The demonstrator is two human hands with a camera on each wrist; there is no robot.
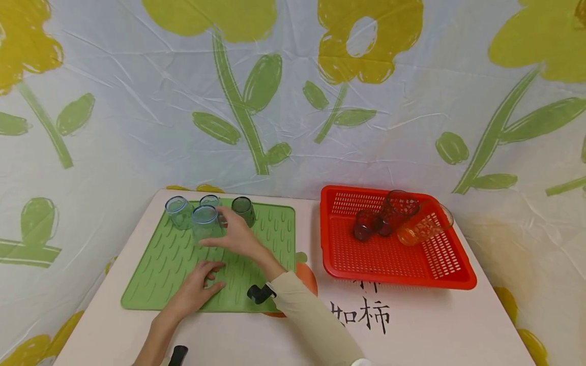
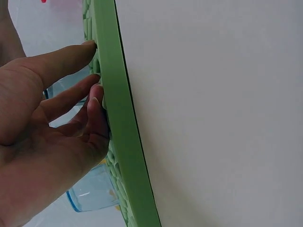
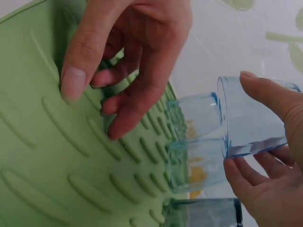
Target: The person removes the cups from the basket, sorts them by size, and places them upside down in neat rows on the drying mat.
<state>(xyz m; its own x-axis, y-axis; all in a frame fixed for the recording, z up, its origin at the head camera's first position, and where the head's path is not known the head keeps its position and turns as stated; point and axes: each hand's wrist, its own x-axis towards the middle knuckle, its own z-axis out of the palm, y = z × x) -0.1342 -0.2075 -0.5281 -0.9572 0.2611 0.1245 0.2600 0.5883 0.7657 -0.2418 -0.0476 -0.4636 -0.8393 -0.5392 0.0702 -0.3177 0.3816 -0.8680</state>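
Gripping a blue-rimmed glass over the green mat, whether touching it I cannot tell, the fingers of the right hand could slip on the smooth wall, or knock two blue glasses and a dark glass if they swing back. The left hand, loosely curled, holding nothing, obstructs the front. Rightward on the bench, a red basket carries three more glasses.

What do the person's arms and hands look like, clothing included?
The left hand and right hand are bare, without gloves. The right sleeve is pale beige, with a small black attachment at the wrist; another black piece shows beside the left forearm.
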